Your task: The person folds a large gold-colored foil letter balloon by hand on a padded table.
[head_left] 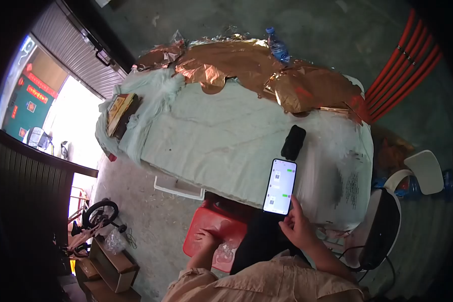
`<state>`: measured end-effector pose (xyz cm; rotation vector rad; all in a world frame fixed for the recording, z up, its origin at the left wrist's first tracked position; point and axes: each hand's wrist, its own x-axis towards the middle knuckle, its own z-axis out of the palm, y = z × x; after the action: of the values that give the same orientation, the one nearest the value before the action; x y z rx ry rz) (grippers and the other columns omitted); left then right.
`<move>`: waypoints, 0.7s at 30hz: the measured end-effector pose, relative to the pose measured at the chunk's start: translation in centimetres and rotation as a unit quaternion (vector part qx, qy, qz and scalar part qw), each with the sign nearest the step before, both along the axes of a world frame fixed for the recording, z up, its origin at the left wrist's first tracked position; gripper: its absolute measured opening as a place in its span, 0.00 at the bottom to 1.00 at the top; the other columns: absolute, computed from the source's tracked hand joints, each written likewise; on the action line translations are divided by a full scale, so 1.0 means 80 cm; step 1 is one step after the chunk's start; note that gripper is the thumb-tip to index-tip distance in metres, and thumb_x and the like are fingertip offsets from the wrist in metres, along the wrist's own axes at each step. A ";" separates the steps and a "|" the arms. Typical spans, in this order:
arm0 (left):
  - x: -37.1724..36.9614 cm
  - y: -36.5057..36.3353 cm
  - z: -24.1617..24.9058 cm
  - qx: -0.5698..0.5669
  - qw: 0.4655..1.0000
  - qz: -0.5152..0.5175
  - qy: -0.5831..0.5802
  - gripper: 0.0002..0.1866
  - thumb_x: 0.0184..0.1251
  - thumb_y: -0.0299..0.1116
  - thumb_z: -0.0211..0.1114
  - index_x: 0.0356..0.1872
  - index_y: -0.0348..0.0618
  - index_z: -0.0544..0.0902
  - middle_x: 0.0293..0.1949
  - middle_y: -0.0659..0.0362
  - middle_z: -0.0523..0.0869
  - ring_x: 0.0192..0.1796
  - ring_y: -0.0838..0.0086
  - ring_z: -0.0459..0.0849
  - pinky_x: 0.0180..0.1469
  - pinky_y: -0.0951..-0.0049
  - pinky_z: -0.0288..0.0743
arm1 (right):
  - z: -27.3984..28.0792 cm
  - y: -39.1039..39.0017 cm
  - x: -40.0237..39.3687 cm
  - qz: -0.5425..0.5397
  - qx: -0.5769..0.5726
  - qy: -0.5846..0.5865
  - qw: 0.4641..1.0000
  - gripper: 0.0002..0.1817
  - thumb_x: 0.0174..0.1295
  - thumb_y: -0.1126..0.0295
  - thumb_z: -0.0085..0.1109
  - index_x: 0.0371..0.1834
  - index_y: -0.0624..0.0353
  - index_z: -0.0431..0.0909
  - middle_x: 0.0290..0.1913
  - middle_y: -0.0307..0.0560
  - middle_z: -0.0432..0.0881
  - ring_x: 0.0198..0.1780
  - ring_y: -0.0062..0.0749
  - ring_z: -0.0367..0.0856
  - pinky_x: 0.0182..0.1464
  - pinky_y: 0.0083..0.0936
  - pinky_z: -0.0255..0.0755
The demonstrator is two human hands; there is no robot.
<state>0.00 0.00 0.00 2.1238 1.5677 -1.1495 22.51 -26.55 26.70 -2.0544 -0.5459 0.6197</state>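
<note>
A smartphone point(280, 187) with a lit chat screen lies at the front edge of the covered table. Beside its lower right corner is my right hand point(298, 229), index finger stretched along the phone's edge and thumb apart below it. My left hand point(205, 240) rests flat on a red plastic stool point(199, 221), fingers spread, holding nothing. A black oblong object point(293, 143) sits just beyond the phone's top end. Pale translucent sheeting point(211, 136) covers the table under both.
Crumpled copper-coloured foil point(231, 58) runs along the table's far side, with a blue plastic bottle point(278, 46) on it. A book-like bundle point(122, 116) lies at the left end. A white chair point(424, 171) stands at right, a small bicycle point(99, 214) at left.
</note>
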 end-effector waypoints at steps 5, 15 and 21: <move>-0.014 0.010 -0.054 0.010 0.999 -0.039 0.022 0.74 0.36 0.63 0.74 0.70 0.38 0.27 0.69 0.26 0.38 0.67 0.23 0.47 0.65 0.40 0.57 | 0.002 -0.004 0.013 0.006 0.052 0.050 0.997 0.44 0.59 0.77 0.59 0.74 0.57 0.42 0.32 0.44 0.72 0.31 0.23 0.75 0.35 0.22 0.74; 0.050 0.143 0.055 -0.161 0.961 -0.155 0.163 0.29 0.57 0.48 0.63 0.55 0.40 0.71 0.49 0.44 0.73 0.49 0.50 0.75 0.49 0.54 0.75 | 0.004 0.005 0.034 -0.051 0.066 0.210 0.974 0.45 0.58 0.74 0.58 0.74 0.59 0.38 0.29 0.46 0.80 0.30 0.23 0.79 0.35 0.21 0.72; 0.233 0.257 0.285 -0.500 0.845 -0.131 0.136 0.15 0.63 0.40 0.58 0.44 0.43 0.83 0.37 0.57 0.85 0.40 0.67 0.85 0.35 0.67 0.80 | 0.009 0.017 0.022 -0.131 0.040 0.145 0.980 0.46 0.56 0.72 0.60 0.73 0.62 0.40 0.27 0.46 0.79 0.28 0.25 0.79 0.34 0.22 0.73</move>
<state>18.67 20.54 22.83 1.4743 0.4682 -1.8675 24.23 -25.15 27.41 -1.8758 -0.1267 0.7095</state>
